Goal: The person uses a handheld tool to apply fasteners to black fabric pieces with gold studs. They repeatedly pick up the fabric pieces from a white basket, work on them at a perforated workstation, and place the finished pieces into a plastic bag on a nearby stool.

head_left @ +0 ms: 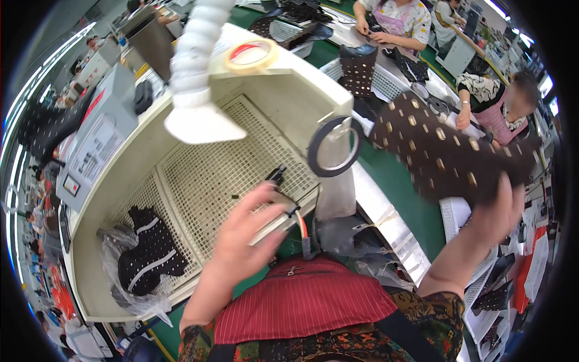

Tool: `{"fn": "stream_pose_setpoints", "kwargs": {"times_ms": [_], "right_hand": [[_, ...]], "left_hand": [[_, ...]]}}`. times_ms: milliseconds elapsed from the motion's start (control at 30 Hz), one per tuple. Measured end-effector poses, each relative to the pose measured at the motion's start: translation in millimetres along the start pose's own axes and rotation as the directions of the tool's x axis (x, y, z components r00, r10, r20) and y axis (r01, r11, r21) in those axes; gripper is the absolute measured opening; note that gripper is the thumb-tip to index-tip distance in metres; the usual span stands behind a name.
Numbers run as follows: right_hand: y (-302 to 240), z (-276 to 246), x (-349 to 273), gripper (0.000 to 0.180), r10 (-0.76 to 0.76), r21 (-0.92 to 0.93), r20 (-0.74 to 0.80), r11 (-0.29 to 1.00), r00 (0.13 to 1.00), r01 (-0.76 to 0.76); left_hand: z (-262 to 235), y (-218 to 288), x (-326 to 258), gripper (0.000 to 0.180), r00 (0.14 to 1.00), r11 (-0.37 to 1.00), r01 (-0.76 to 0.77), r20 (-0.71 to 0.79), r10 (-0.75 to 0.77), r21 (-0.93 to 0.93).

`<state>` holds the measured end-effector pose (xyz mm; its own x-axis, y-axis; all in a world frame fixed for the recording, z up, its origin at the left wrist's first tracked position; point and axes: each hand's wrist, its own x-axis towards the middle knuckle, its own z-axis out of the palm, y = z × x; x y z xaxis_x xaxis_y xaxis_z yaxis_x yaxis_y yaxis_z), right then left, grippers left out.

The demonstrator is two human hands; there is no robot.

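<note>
My left hand (244,232) is closed around a slim metal hand tool (279,208) with a black tip and a red hose, held in front of a cream mesh-walled booth (235,160). My right hand (496,214) is raised to the right and grips a dark brown perforated boot upper (443,151) with gold dots, which looks blurred. A black studded upper with white stripes (148,250) lies on clear plastic in the booth's lower left corner.
A white corrugated duct with a funnel mouth (196,84) hangs into the booth. A tape roll (250,55) lies on the booth's top and a black ring (333,146) hangs at its right edge. Two people work at a green conveyor (401,187) beyond. Grey machines stand left.
</note>
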<state>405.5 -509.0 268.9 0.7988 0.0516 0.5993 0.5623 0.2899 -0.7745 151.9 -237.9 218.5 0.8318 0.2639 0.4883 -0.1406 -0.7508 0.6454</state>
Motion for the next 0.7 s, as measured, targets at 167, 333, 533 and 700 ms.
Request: {"fn": "stream_pose_setpoints", "kwargs": {"times_ms": [167,333,533,700], "right_hand": [[-52.7,27.9,-99.0,0.040,-0.596,-0.547,-0.094,0.700,0.798,0.459],[-94.0,46.3,-149.9,0.035,-0.399,-0.576,-0.031,0.757,0.916,0.310],[-129.0,170.6,-178.6,0.020,0.396,-0.090,0.321,0.917,0.860,-0.388],[-67.5,244.4,-205.7,0.011,0.185,-0.219,0.727,0.975,0.661,-0.033]], "left_hand": [[-15.3,30.7,-4.5,0.045,0.923,0.895,-0.355,0.051,0.382,-0.269],[-63.2,15.4,-32.3,0.047,0.898,0.838,-0.433,-0.083,0.432,-0.333],[-123.2,-11.6,-78.8,0.061,0.999,0.908,-0.003,-0.038,-0.014,-0.420],[-127.5,-4.9,-102.8,0.095,0.991,1.000,0.017,0.136,-0.015,-0.016]]}}
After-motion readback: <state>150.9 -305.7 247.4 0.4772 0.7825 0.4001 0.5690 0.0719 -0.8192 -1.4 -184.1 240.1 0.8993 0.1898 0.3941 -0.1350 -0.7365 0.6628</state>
